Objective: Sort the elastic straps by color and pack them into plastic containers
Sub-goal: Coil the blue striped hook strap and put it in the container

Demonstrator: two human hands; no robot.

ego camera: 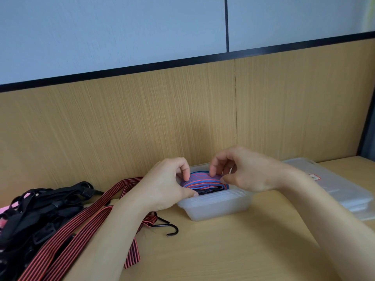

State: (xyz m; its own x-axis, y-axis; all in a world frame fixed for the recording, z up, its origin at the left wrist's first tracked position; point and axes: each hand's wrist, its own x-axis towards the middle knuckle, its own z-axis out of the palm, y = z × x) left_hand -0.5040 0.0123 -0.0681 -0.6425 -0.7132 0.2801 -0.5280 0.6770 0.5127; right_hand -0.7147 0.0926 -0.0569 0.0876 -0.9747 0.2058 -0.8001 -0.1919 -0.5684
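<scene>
A folded blue-and-red striped strap (203, 180) lies bundled in a clear plastic container (217, 206) against the wooden back panel. My left hand (164, 185) curls over the bundle's left end, fingertips on the strap and thumb at the container's front rim. At the right end my right hand (241, 171) has bent fingers touching the strap's top and its thumb against the side. Red-and-black striped straps (85, 226) with a black metal hook (168, 228) lie on the table to the left, under my left forearm.
A tangled pile of black straps with plastic buckles (40, 209) sits at the far left, with something pink (8, 211) at its edge. Clear lids or containers (341, 187) are stacked to the right. The wooden table (233, 250) ends at the back panel.
</scene>
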